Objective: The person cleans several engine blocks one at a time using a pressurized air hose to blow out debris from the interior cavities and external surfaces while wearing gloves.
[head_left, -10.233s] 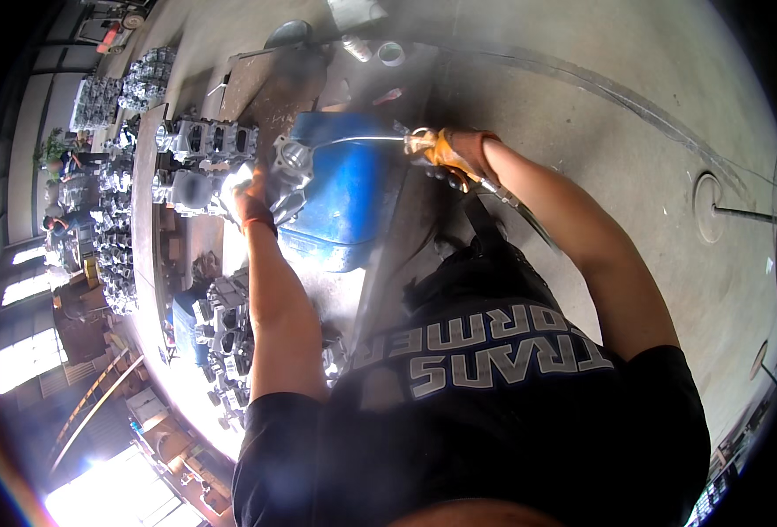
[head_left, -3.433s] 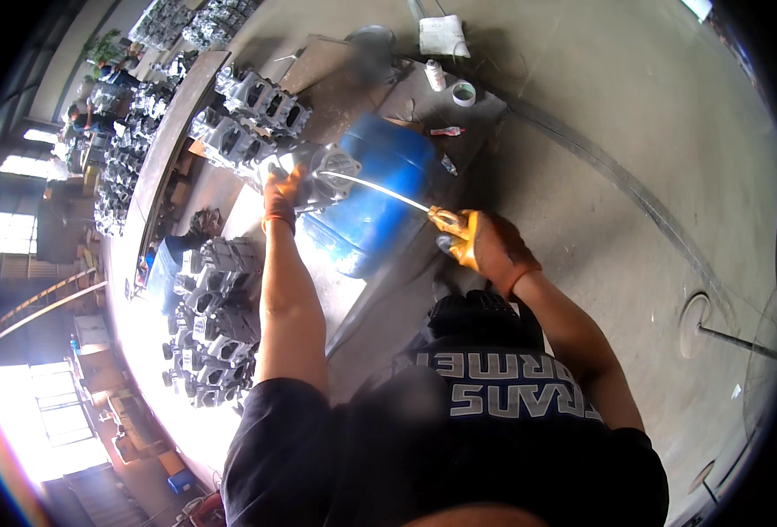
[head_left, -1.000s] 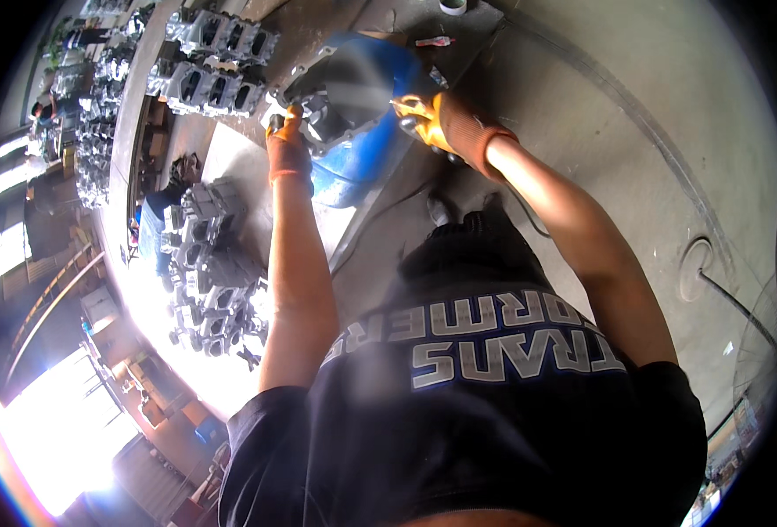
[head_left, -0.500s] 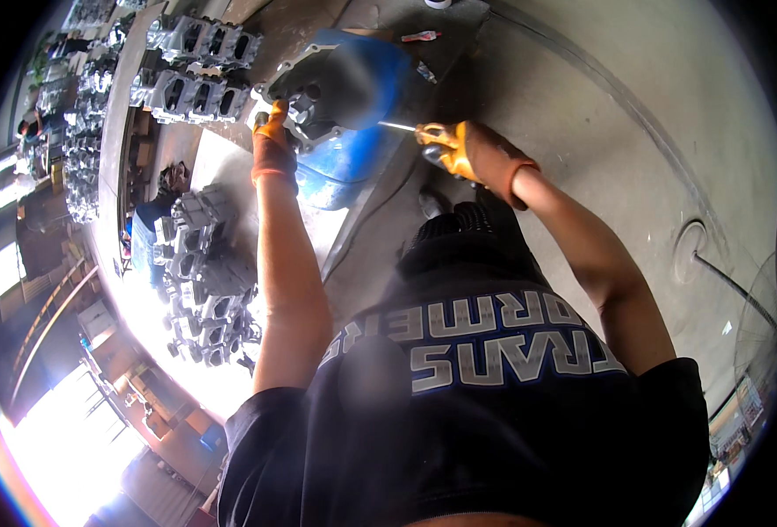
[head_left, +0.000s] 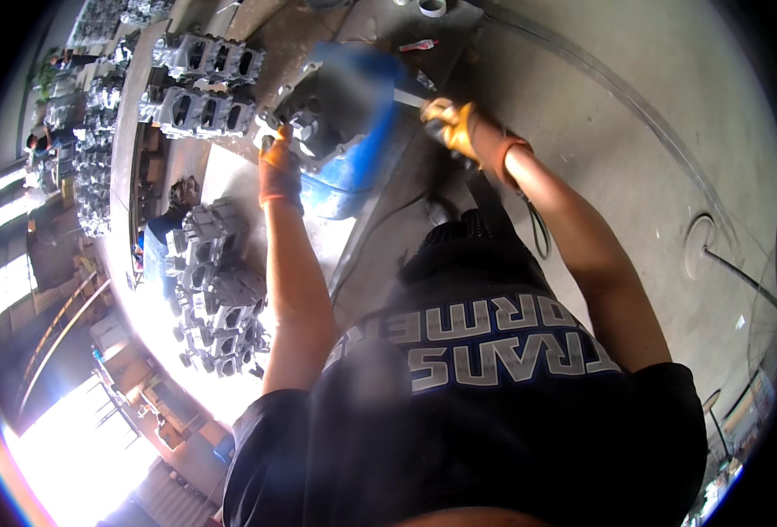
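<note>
A grey cast-metal housing [head_left: 331, 110] with a dark hollow inside lies on a blue drum [head_left: 336, 191] ahead of me. My left hand [head_left: 280, 167], in an orange and yellow glove, is closed on the housing's near left rim. To the right of the drum, my right hand [head_left: 467, 132], gloved the same way, grips a thin metal tool [head_left: 409, 98]. Its pale, flat-looking shaft points left toward the housing; motion blurs it and the glove hides its handle. I cannot tell whether the tip touches the housing.
Several grey metal castings [head_left: 204, 110] stand in rows on the left, with more stacked castings [head_left: 217, 290] nearer me. A red and white tube [head_left: 419, 45] and a roll of tape [head_left: 432, 8] lie beyond the drum. A floor-standing fan [head_left: 740, 277] is at right.
My right hand has moved slightly up with the tool, whose shaft now tilts more. My left hand stays on the housing's rim. The whole view has shifted a little.
</note>
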A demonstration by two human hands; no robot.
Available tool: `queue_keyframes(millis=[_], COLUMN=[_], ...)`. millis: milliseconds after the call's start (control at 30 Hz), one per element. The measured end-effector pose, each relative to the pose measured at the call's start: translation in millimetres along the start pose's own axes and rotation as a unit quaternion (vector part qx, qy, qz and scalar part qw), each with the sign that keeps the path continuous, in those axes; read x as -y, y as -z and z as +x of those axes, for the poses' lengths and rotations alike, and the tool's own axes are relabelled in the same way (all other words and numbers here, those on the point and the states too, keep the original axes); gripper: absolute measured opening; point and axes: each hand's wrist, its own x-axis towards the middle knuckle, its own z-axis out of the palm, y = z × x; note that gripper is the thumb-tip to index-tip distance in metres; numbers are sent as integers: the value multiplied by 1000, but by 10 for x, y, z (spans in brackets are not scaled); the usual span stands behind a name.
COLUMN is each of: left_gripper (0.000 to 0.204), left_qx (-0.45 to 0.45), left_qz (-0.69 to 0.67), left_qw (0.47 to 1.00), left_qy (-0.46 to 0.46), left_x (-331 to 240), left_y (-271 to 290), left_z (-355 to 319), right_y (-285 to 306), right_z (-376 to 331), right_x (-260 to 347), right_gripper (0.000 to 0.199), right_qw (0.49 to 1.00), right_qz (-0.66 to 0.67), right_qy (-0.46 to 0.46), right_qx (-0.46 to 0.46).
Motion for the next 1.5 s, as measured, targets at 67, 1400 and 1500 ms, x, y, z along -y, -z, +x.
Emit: queue_keyframes(millis=[67,1400,1500], left_gripper=[30,36,41], left_qx=[-8,-1,-32], left_qz=[-31,28,26], left_qw=[999,999,997], left_qy=[-5,41,68], left_x=[147,38,130], left_y=[64,-18,101], left_z=[-165,-336,-288], right_y=[28,-117,70], right_z=[-53,-534,-558], right_x=[264,-572,-40], right_gripper=[25,37,33], right_qw=[982,977,993], right_qz=[101,-50,-75], right_qy=[-150,-209,-23], right_qx=[58,-11,87])
